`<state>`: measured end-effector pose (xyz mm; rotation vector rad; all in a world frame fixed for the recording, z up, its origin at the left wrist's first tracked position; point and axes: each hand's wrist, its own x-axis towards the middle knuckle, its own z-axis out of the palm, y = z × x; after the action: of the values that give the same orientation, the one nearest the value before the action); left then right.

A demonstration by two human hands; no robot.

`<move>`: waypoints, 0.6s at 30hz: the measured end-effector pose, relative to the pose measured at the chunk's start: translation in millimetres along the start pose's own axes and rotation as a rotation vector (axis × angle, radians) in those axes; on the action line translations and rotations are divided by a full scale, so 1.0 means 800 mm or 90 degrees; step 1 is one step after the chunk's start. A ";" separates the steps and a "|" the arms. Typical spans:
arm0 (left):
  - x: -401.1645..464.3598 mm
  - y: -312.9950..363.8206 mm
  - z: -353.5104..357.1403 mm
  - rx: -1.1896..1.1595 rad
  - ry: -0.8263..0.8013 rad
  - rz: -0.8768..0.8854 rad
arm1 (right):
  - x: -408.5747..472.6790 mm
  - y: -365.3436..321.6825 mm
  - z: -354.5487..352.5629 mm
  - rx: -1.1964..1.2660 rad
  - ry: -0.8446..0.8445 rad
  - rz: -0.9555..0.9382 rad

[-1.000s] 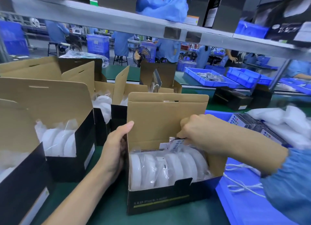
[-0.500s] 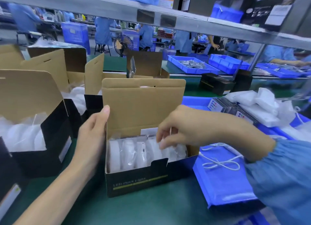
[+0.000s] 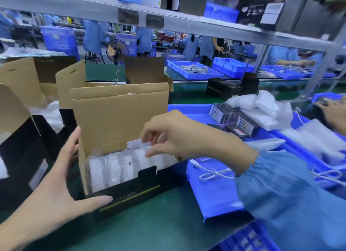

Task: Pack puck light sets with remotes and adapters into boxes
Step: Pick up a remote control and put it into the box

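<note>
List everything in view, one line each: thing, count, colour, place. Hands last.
open box: one, black with brown flap, centre on the green table
puck lights: a bagged row, white, inside the open box
other open boxes: several, black and brown, left
remotes: a stack, black with coloured buttons, in the blue tray at right
white cables: some, on the blue tray
left hand: open, against the box's left side
right hand: fingers loosely curled above the puck lights, blurred

Only partly legible print was on the black front panel of the open box (image 3: 131, 196): pale letters read roughly "…ck Light", start covered. Shelf cartons' (image 3: 269, 12) labels were too blurred to read.
</note>
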<state>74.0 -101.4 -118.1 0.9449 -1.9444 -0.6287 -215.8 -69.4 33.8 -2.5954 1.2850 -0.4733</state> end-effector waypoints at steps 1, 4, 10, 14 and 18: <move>0.001 -0.011 0.001 0.010 0.020 0.007 | -0.018 0.014 -0.022 0.061 0.107 -0.011; 0.013 -0.046 -0.007 0.007 0.040 -0.007 | -0.075 0.083 -0.087 0.018 0.285 0.104; 0.020 -0.112 -0.017 -0.239 0.017 -0.072 | -0.157 0.230 -0.079 -0.165 -0.277 0.561; 0.013 -0.113 -0.012 -0.270 0.015 -0.087 | -0.177 0.259 -0.094 0.057 -0.256 0.587; 0.014 -0.097 -0.007 -0.294 0.000 -0.108 | -0.197 0.267 -0.132 0.254 -0.206 0.580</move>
<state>104.2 -156.2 -165.8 0.8156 -1.6241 -1.1175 -501.4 -75.7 32.5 -1.4655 1.8099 -0.1041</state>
